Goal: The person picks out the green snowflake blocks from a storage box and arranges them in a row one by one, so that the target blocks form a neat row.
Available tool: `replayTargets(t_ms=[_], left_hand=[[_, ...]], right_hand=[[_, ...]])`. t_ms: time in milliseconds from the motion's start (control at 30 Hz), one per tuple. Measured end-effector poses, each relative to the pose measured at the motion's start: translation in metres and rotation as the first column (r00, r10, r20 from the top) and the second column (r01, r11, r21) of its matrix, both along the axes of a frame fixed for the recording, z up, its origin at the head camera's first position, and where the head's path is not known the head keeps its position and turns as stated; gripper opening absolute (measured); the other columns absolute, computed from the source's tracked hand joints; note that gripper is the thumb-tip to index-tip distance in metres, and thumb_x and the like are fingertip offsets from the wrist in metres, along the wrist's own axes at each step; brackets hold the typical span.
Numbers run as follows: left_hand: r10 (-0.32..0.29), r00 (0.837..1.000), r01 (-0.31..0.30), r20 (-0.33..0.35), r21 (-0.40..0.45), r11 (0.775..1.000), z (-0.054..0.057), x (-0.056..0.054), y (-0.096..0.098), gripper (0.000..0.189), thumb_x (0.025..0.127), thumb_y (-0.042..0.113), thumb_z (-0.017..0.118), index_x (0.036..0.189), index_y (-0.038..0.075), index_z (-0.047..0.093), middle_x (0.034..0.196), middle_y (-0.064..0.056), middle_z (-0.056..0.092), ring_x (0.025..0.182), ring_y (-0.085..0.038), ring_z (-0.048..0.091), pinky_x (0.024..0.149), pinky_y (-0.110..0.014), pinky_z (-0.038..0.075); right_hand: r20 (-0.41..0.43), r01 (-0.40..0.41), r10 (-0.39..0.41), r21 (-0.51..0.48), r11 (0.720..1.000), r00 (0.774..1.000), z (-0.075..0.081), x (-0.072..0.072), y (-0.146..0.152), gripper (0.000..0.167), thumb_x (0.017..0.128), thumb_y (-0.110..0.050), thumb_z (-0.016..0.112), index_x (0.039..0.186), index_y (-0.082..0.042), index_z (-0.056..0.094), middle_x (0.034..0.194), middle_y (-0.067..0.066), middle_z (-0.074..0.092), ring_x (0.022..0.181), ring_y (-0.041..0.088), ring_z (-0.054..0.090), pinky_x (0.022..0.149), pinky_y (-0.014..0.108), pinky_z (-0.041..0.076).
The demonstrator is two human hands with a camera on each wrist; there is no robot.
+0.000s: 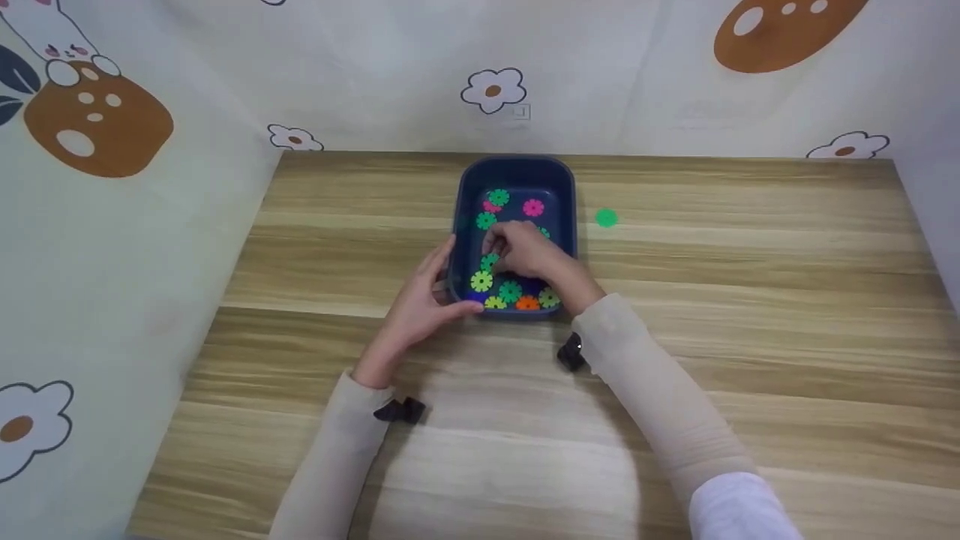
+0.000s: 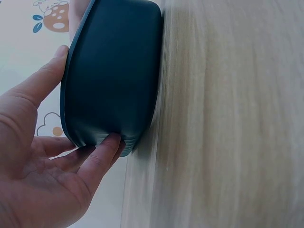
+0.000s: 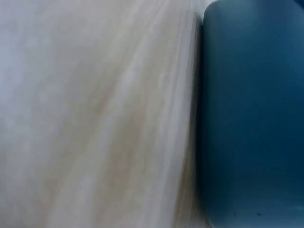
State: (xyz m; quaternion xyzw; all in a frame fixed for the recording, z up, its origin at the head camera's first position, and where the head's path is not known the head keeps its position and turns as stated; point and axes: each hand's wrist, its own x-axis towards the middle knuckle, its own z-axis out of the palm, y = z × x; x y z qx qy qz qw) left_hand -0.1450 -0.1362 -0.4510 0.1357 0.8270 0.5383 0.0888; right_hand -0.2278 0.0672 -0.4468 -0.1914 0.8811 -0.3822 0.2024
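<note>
A dark blue plastic basin (image 1: 514, 166) stands on the table with several toothed, flower-shaped plastic discs inside. My left hand (image 1: 420, 300) grips its near left corner; in the left wrist view the thumb lies at the rim and the fingers press the outer wall. Reaching into the basin, my right hand (image 1: 529, 247) has its fingers bent at a green disc (image 1: 489, 262) and seems to pinch it. Close by lie a yellow disc (image 1: 481, 281), another green disc (image 1: 510, 292) and an orange disc (image 1: 528, 302). Only the basin's outside shows in the right wrist view.
A round green piece (image 1: 606, 217) lies on the wooden table (image 1: 750, 300) to the right of the basin. Toward the basin's far end are a pink disc (image 1: 533, 207) and green ones. A patterned white backdrop (image 1: 390, 75) borders the table.
</note>
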Motion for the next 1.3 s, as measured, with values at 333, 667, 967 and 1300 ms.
replayTargets(t_ms=[333, 667, 967, 1300], left_hand=[[0.001, 1.0, -0.001, -0.012, -0.009, 1.0, 0.0, 0.001, -0.001, 0.099, 0.077, 0.018, 0.084, 0.155, 0.016, 0.022, 0.155, -0.012, 0.024, 0.127, -0.032, 0.045, 0.094, -0.038, 0.048], [-0.008, 1.0, 0.008, 0.009, -0.009, 1.0, 0.003, 0.001, 0.0, 0.102, 0.078, 0.011, 0.082, 0.156, 0.011, 0.017, 0.157, -0.018, 0.017, 0.129, -0.04, 0.041, 0.097, -0.047, 0.045], [0.006, 1.0, -0.008, -0.024, -0.076, 0.997, 0.002, 0.001, 0.0, 0.101, 0.077, 0.024, 0.084, 0.155, 0.017, 0.021, 0.156, -0.014, 0.022, 0.131, -0.031, 0.04, 0.105, -0.042, 0.037], [0.007, 1.0, -0.007, 0.023, -0.012, 1.0, 0.001, 0.001, 0.0, 0.1, 0.077, 0.021, 0.084, 0.155, 0.015, 0.022, 0.156, -0.013, 0.022, 0.126, -0.031, 0.045, 0.094, -0.038, 0.048]], right_hand=[[-0.042, 0.069, -0.072, -0.079, 0.994, 0.997, 0.0, -0.001, -0.001, 0.017, 0.084, 0.001, 0.073, 0.098, -0.006, 0.068, 0.091, 0.006, 0.066, 0.082, 0.019, 0.06, 0.078, 0.03, 0.052], [-0.05, 0.108, -0.114, -0.098, 0.989, 0.992, 0.003, -0.001, 0.0, 0.011, 0.086, -0.003, 0.072, 0.096, -0.007, 0.069, 0.091, 0.005, 0.067, 0.083, 0.018, 0.061, 0.078, 0.031, 0.052], [-0.058, 0.132, -0.144, -0.169, 0.977, 0.988, 0.005, 0.0, 0.002, 0.01, 0.085, -0.002, 0.072, 0.094, -0.005, 0.07, 0.089, 0.005, 0.068, 0.081, 0.018, 0.062, 0.077, 0.03, 0.053], [-0.127, 0.172, -0.205, -0.226, 0.959, 0.971, 0.017, 0.0, 0.009, 0.008, 0.086, -0.005, 0.073, 0.093, -0.006, 0.072, 0.087, 0.004, 0.068, 0.078, 0.016, 0.062, 0.074, 0.028, 0.054]])
